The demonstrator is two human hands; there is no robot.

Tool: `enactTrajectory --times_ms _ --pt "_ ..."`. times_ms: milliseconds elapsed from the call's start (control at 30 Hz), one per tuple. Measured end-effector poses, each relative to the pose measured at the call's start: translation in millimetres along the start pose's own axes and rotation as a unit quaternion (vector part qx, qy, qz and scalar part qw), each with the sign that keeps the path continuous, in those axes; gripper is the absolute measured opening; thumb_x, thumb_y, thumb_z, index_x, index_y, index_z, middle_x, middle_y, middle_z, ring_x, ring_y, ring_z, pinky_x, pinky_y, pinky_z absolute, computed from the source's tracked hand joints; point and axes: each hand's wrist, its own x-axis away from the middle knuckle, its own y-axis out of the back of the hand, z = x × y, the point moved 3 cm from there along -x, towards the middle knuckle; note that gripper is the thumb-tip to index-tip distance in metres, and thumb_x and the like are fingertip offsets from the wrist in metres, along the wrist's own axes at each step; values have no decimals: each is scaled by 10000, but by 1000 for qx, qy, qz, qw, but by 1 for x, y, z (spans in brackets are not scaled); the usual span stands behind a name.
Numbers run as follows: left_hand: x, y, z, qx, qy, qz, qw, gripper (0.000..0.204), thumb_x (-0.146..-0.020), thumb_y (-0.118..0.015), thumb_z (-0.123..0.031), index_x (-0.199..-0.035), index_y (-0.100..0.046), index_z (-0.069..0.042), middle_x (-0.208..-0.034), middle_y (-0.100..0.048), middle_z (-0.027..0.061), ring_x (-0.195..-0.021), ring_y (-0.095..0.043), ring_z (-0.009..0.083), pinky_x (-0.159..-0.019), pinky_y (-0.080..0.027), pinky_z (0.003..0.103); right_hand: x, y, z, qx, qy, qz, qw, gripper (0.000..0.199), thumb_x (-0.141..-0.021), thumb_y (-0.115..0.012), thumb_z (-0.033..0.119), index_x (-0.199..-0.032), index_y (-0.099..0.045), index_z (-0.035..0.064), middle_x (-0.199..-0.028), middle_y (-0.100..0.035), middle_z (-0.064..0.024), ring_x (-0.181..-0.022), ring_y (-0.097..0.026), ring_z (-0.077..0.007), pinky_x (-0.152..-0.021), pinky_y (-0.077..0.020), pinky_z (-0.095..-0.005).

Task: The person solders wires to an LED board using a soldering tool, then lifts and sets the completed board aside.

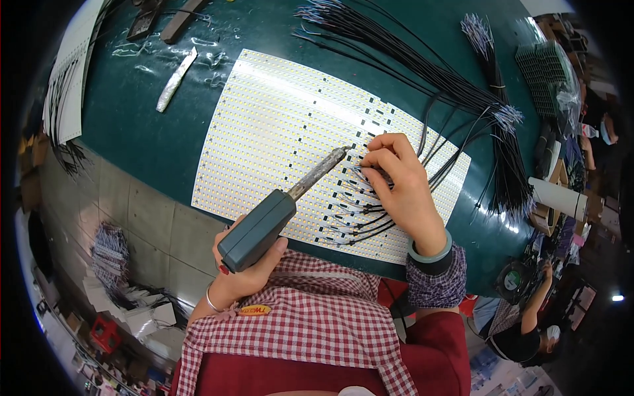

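Observation:
My left hand (pixel 259 266) is closed round the dark green handle of a soldering iron (pixel 257 230). The iron's metal tip points up and right and reaches a row of dark pads on a white LED panel (pixel 254 125). Just right of the tip, my right hand (pixel 408 191) is pinched on the end of a thin black cable, over the same row; its fingertips partly hide the wire end. Below that hand, several black cables (pixel 370 231) have their split wire ends along the row of pads. Whether the tip touches a pad is too small to tell.
The panel lies on a green table (pixel 158 145). A large bundle of black cables (pixel 403 66) lies beyond it, with another bundle (pixel 508 165) at right. A silver-wrapped blade-like tool (pixel 177 80) lies at far left. A person (pixel 525 330) sits at lower right.

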Motion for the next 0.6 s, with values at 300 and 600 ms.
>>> enactTrajectory --times_ms 300,600 --pt "-1 2 0 18 29 1 999 240 -764 -754 -52 -984 -690 21 -827 -677 118 -659 -656 195 -594 -501 275 0 -8 9 237 124 -7 963 205 -789 -665 -41 -935 -525 -13 -1053 -552 -136 -906 -588 -304 -738 -510 -378" --pt "-1 1 1 14 19 1 1000 230 -762 -756 -54 -974 -692 12 -795 -662 111 -622 -634 191 -562 -481 276 1 -9 3 98 0 -9 995 163 -852 -611 -44 -962 -494 -13 -1086 -509 -143 -874 -575 -282 -728 -496 -348"
